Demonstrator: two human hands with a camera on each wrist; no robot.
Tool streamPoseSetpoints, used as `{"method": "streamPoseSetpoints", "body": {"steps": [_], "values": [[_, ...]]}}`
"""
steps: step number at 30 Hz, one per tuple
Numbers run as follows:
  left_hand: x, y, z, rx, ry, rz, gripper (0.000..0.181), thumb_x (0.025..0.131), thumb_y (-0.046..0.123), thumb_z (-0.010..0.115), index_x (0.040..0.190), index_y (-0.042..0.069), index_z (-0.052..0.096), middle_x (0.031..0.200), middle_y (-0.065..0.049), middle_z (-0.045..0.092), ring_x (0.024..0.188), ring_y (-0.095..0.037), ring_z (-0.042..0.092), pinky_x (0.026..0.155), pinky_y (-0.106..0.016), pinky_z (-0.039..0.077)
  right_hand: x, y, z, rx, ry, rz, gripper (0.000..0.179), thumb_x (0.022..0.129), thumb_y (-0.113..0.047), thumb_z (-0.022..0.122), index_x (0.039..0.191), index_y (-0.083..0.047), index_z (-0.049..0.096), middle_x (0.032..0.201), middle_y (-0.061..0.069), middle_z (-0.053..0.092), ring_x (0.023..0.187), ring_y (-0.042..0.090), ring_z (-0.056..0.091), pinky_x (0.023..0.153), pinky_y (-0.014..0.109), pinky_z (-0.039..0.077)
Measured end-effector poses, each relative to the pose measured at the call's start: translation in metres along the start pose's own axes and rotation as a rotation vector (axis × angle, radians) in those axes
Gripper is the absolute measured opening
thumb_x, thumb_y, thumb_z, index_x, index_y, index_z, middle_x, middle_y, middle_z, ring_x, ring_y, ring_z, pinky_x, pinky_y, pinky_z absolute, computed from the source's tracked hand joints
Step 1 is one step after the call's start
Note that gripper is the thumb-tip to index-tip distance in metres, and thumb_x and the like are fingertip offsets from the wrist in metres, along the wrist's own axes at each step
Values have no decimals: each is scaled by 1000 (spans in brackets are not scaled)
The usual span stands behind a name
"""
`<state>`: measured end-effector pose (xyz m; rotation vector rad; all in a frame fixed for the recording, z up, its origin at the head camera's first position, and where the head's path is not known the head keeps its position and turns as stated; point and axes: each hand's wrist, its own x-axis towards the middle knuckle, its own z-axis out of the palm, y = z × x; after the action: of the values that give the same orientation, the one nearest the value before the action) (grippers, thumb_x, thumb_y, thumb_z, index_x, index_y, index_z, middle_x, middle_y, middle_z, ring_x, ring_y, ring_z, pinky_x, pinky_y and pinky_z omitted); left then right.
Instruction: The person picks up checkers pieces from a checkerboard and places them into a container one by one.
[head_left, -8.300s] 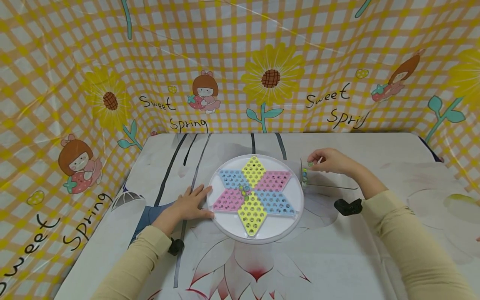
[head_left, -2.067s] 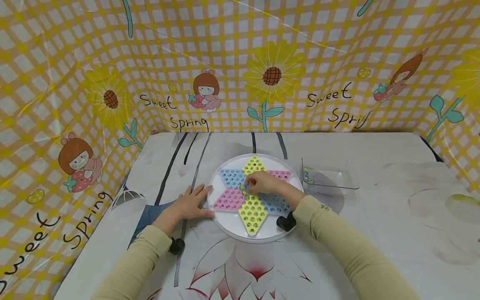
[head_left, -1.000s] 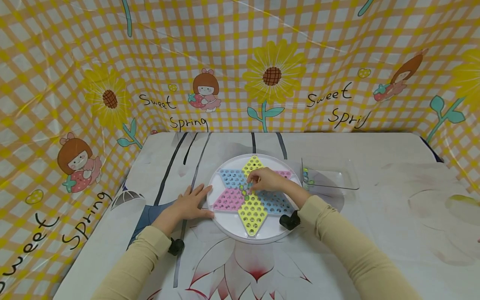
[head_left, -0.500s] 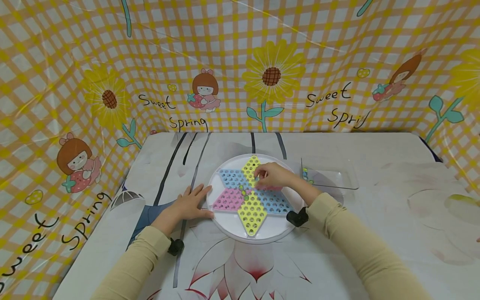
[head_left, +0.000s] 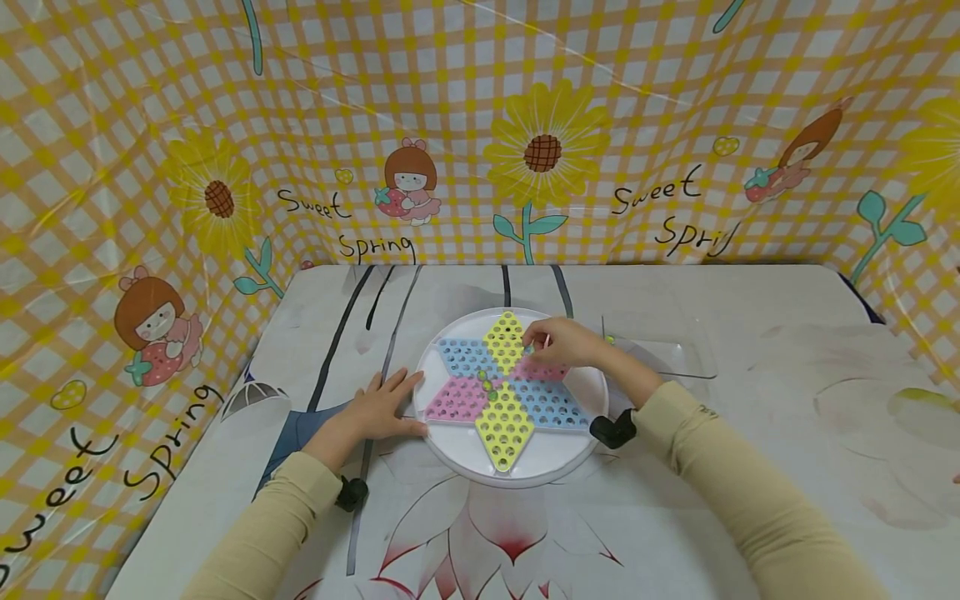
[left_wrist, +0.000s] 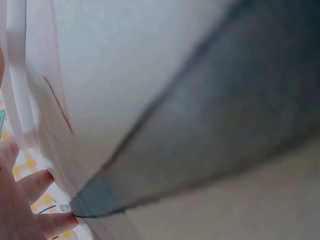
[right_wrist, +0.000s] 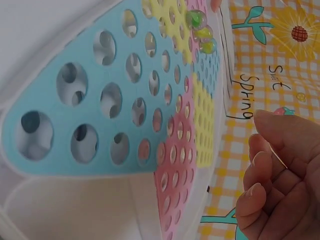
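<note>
A round white Chinese checkers board [head_left: 457, 450] with a star of yellow, pink and blue perforated panels lies on the table. Spread fingers of my left hand [head_left: 378, 407] touch its left rim. Over the pink panel at the back right, my right hand [head_left: 564, 343] pinches a small bluish marble [head_left: 528, 350] at its fingertips. In the right wrist view that hand [right_wrist: 280, 180] has curled fingers, and they hide the marble. Three greenish-yellow marbles [right_wrist: 204, 33] sit close together near the star's centre.
Right of the board stands a clear plastic box [head_left: 678, 368]; its left part, with a marble [head_left: 610, 340] showing, is mostly behind my right forearm. A checked cloth [head_left: 465, 75] rises behind the table's far edge.
My right hand went from the box to the board's centre, picked up the bluish marble there and has moved back and right with it. My left hand has stayed at the rim.
</note>
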<state>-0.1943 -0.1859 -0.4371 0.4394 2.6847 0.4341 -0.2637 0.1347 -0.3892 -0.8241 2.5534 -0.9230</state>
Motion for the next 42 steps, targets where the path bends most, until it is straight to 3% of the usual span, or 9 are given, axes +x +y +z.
{"method": "streamPoseSetpoints", "body": {"steps": [24,42], "values": [[1,0,0,-4,-7,-8,91,76,57,64,147,21,20,152,-14,15,134,-51,5,99,-69,15,-19,16,-29,-46,17,75,15,83,-6,61,97,0,59,77,4,53,72,17,48,61,26,40],[2,-2,2,3,-3,-5,92,75,58,64,147,20,20,152,-15,15,134,-51,6,98,-70,15,-42,31,-49,-82,100,92,16,82,-4,62,97,2,60,77,4,52,71,16,46,59,26,41]]}}
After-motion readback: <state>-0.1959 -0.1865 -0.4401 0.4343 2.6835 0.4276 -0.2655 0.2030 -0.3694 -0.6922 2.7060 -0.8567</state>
